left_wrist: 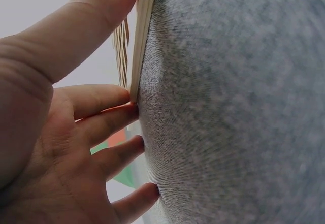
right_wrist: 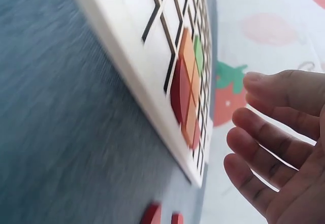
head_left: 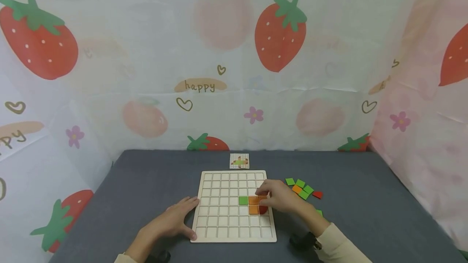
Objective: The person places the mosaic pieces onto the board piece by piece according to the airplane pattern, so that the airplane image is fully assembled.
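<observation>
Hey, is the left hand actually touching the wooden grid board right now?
Touching. The left wrist view shows the left hand with its thumb and index fingertip against the side edge of the wooden grid board.

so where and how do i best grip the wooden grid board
Probably by its left and right edges, one hand coming in from each side: the board lies flat, those edges are straight and raised, and the left hand touches one.

Your right hand (right_wrist: 284, 153) hovers, fingers loosely bent, near the wooden grid board (right_wrist: 134, 56), where orange tiles (right_wrist: 194, 86) lie between a dark red piece (right_wrist: 176, 93) and a green tile (right_wrist: 198, 54).
</observation>
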### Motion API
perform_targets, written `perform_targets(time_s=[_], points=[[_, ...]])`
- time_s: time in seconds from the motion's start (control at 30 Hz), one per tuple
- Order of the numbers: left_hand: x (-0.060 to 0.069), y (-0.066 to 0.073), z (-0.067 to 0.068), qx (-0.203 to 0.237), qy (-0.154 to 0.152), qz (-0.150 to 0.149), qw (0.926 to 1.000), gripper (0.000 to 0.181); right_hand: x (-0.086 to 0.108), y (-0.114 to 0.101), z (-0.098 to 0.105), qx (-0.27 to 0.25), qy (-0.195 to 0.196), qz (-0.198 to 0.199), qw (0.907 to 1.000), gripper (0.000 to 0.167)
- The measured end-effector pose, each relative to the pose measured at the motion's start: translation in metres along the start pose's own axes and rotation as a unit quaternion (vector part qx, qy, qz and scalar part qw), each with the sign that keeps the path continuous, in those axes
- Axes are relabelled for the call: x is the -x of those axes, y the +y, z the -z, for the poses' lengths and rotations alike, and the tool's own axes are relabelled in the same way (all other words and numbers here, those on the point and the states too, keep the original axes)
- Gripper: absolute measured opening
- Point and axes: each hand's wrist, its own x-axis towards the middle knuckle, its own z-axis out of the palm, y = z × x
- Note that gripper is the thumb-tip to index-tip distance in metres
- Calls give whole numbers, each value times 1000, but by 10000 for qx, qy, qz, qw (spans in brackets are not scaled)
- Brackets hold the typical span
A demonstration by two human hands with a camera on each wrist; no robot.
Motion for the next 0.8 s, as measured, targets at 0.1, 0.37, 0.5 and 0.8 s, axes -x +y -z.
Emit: perform_targets(time_s=[0.1, 0.37, 0.5, 0.8], points=[[0, 0, -1, -5, 9, 31, 10000, 101, 11, 6, 6, -97, 88, -113, 9999, 20], [-2, 2, 0, 11, -34, 182, 9998, 101, 42, 22, 26, -63, 281, -621, 9977, 26], [-2, 3, 1, 41, -12, 176, 9998, 100, 57, 34, 31, 50, 529, -637, 9966, 25], [0, 4, 1, 12, 0, 154, 9999, 101, 83, 57, 39, 89, 453, -1032, 9936, 25]])
